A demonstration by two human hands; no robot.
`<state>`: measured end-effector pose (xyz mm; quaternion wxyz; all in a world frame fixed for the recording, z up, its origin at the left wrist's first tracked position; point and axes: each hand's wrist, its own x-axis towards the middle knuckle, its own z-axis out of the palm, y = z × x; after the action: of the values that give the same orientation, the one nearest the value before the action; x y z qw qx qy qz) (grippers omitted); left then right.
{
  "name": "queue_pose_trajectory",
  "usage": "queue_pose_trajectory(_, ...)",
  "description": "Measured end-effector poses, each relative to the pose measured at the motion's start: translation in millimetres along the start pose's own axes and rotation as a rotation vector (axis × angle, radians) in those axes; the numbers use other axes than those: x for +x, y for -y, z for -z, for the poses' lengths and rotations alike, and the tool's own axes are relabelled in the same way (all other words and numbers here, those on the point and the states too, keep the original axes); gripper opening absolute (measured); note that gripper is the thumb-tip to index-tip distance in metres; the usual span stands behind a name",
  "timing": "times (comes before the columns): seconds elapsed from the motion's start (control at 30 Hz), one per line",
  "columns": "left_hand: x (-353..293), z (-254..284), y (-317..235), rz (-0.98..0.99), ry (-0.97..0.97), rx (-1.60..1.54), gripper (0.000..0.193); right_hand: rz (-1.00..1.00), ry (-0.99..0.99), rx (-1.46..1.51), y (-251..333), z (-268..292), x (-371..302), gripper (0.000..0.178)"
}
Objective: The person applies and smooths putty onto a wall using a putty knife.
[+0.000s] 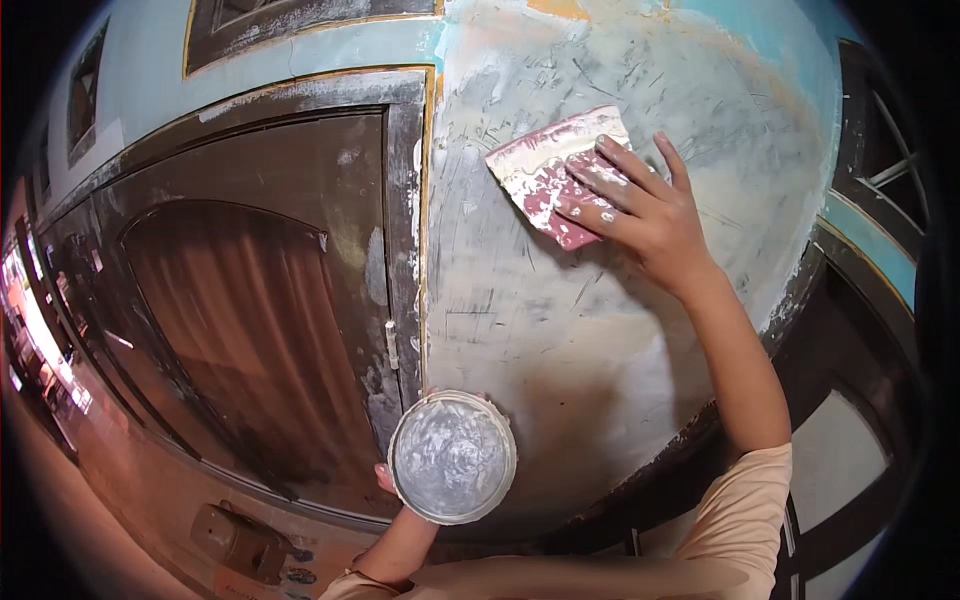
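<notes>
My right hand, fingers spread over its face, presses a pinkish-red flat putty spreader against the patchy grey-white wall. White putty lies in a thick band along the spreader's upper edge and in smears over its middle. Putty also spots the fingers. Lower down, my left hand supports a shallow round dish from beneath; its thumb shows at the left rim, and most of the fingers are hidden. A thin whitish film coats the dish's grey inside.
Left of the wall stands a dark brown door in a putty-marked frame. Another dark frame borders the right side. Blue paint covers the upper wall. A brown object and a pair of sandals lie on the floor.
</notes>
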<state>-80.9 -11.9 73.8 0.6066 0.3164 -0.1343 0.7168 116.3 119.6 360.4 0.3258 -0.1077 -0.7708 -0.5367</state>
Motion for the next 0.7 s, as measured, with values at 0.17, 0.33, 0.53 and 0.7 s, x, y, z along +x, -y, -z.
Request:
queue_pose_trajectory(0.17, -1, 11, -14, 0.030, -0.018, 0.076, 0.111, -0.038, -0.012, 0.051, 7, 6, 34, 0.041)
queue_pose_trajectory(0.33, -12, 11, -32, 0.034, -0.036, -0.008, 0.109, -0.047, 0.108, 0.094, 23, -6, 18, 0.034)
queue_pose_trajectory(0.53, -16, 29, -43, 0.037, -0.038, -0.067, 0.116, -0.105, -0.033, -0.018, 21, 4, 41, 0.033)
queue_pose_trajectory(0.7, -14, 33, -39, 0.007, -0.034, -0.062, 0.116, -0.092, 0.007, 0.006, 58, -19, 26, 0.035)
